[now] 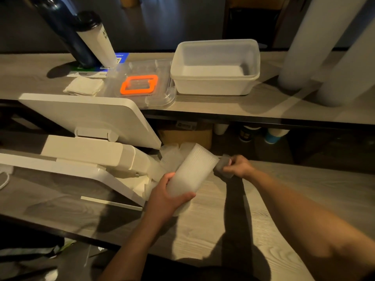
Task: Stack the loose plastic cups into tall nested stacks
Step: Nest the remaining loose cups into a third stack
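A nested stack of translucent plastic cups (192, 169) lies tilted over the lower wooden counter (233, 230), its open rims pointing up and to the right. My left hand (166, 197) grips the stack's closed lower end. My right hand (238, 166) pinches a single clear cup (222, 166) just beside the stack's open mouth. More loose clear cups (170, 154) lie behind the stack, partly hidden against the white machine.
A white point-of-sale machine (87, 138) fills the left. On the upper shelf (243, 106) stand a white tub (215, 78), a clear lid with an orange ring (140, 84), napkins (84, 86), dark and white bottles (95, 37), and tall white cup stacks (324, 47).
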`<state>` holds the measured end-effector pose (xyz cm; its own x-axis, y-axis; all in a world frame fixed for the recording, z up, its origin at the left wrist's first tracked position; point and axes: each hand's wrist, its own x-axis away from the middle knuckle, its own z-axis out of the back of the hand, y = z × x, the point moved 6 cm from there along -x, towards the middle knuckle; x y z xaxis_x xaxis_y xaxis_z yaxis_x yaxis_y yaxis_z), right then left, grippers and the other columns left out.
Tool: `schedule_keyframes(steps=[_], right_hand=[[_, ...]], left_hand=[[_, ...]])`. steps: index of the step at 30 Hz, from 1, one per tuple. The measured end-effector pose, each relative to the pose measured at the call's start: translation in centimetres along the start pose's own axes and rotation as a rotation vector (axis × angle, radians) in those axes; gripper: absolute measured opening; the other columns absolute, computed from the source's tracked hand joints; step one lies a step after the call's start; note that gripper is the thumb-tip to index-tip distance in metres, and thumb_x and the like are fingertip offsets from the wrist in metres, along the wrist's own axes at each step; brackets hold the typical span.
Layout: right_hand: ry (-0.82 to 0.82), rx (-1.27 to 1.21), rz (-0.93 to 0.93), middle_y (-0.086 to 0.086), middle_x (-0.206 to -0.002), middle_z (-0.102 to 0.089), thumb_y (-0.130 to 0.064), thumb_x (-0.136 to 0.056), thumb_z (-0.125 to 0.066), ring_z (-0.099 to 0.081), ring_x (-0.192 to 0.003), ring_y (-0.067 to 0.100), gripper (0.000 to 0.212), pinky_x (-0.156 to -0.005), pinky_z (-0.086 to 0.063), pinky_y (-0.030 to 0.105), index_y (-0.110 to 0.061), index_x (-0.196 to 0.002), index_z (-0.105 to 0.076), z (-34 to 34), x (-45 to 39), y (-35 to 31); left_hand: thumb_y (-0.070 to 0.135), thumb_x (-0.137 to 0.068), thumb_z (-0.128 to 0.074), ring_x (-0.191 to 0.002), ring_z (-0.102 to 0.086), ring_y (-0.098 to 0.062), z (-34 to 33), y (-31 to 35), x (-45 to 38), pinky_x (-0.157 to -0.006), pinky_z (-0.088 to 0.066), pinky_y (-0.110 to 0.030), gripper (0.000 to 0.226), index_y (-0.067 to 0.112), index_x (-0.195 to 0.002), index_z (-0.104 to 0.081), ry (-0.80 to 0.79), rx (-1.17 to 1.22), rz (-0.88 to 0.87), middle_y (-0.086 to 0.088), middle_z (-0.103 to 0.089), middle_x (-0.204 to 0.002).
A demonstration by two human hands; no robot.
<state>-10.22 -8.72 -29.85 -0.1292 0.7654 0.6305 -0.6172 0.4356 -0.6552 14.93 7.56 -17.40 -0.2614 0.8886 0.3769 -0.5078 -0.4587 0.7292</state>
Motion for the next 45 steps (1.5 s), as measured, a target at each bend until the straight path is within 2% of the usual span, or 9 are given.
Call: schedule_keyframes(steps=[6,9,12,19,26,31,35,38,45], right_hand=[[0.051,-0.274,0.104,0.001,-0.114,-0.05,-0.024,-0.089,-0.071,-0.056,-0.098,0.019,0.053,-0.077,-0.052,0.029,-0.025,-0.131,-0.038,0.2,4.4,-0.1],[-0.024,-0.593,0.168,0.007,-0.122,-0.058,-0.032,-0.097,-0.059,-0.061,-0.104,0.025,0.034,-0.082,-0.053,0.034,-0.025,-0.129,-0.049,0.6,7.7,-2.3],[-0.123,-0.783,0.268,0.011,-0.126,-0.063,-0.036,-0.1,-0.05,-0.064,-0.11,0.025,0.035,-0.087,-0.05,0.037,-0.021,-0.132,-0.053,1.2,11.1,-4.8],[-0.11,-0.7,0.391,-0.004,-0.129,-0.063,-0.035,-0.098,-0.054,-0.065,-0.114,0.014,0.045,-0.085,-0.055,0.031,-0.036,-0.142,-0.045,1.0,15.7,-6.9],[-0.031,-0.639,0.478,-0.008,-0.13,-0.062,-0.047,-0.09,-0.057,-0.062,-0.117,0.012,0.052,-0.095,-0.052,0.034,-0.038,-0.14,-0.047,0.4,18.6,-8.7],[-0.036,-0.433,0.511,-0.021,-0.126,-0.06,-0.047,-0.094,-0.055,-0.059,-0.114,0.0,0.047,-0.103,-0.048,0.033,-0.04,-0.14,-0.048,-1.9,20.2,-9.1],[-0.07,-0.377,0.484,-0.021,-0.126,-0.06,-0.046,-0.094,-0.057,-0.058,-0.114,-0.003,0.046,-0.106,-0.046,0.034,-0.039,-0.139,-0.051,-3.3,21.2,-9.1],[-0.129,-0.316,0.476,-0.02,-0.127,-0.061,-0.044,-0.095,-0.058,-0.058,-0.112,-0.007,0.044,-0.104,-0.045,0.028,-0.038,-0.138,-0.052,-5.4,22.4,-9.6],[-0.218,-0.203,0.405,-0.015,-0.157,-0.024,-0.069,-0.092,-0.03,-0.025,-0.143,0.009,0.067,-0.111,-0.032,0.028,-0.043,-0.153,-0.026,-12.3,25.2,-9.6]], left_hand=[[0.058,-0.067,-0.082,-0.107,-0.055,-0.014,0.4,0.4,1.1,-0.088,-0.054,-0.039,0.086,0.029,-0.138,-0.045,0.005,-0.064,-0.044,0.01,-0.054,-0.123],[0.055,-0.067,-0.084,-0.106,-0.054,-0.014,0.6,0.3,1.8,-0.082,-0.051,-0.032,0.084,0.03,-0.137,-0.046,0.02,-0.086,-0.065,0.01,-0.054,-0.122],[0.05,-0.067,-0.085,-0.105,-0.053,-0.014,0.7,0.1,2.5,-0.081,-0.049,-0.031,0.079,0.035,-0.134,-0.047,0.016,-0.095,-0.051,0.01,-0.053,-0.12],[0.047,-0.062,-0.088,-0.105,-0.054,-0.012,1.2,0.4,4.2,-0.082,-0.044,-0.026,0.077,0.038,-0.128,-0.049,-0.024,-0.092,-0.047,0.011,-0.054,-0.118],[0.047,-0.057,-0.09,-0.106,-0.055,-0.013,2.6,-0.8,5.9,-0.094,-0.052,-0.037,0.077,0.039,-0.123,-0.052,-0.002,-0.064,-0.05,0.015,-0.054,-0.114],[0.066,-0.043,-0.079,-0.101,-0.056,-0.006,4.1,-2.2,7.0,-0.086,-0.052,-0.029,0.08,0.047,-0.115,-0.049,0.027,-0.076,-0.112,0.021,-0.054,-0.112],[0.052,-0.051,-0.086,-0.101,-0.055,-0.002,5.2,-3.4,8.4,-0.076,-0.044,-0.013,0.074,0.049,-0.115,-0.048,0.011,-0.103,-0.166,0.025,-0.054,-0.111],[0.052,-0.052,-0.086,-0.102,-0.055,-0.001,6.2,-4.7,9.3,-0.078,-0.046,-0.015,0.072,0.052,-0.115,-0.05,-0.014,-0.101,-0.178,0.026,-0.055,-0.112],[0.06,-0.05,-0.084,-0.1,-0.056,0.0,7.5,-8.1,10.5,-0.084,-0.052,-0.028,0.069,0.058,-0.108,-0.047,-0.102,-0.041,-0.119,0.025,-0.055,-0.111]])
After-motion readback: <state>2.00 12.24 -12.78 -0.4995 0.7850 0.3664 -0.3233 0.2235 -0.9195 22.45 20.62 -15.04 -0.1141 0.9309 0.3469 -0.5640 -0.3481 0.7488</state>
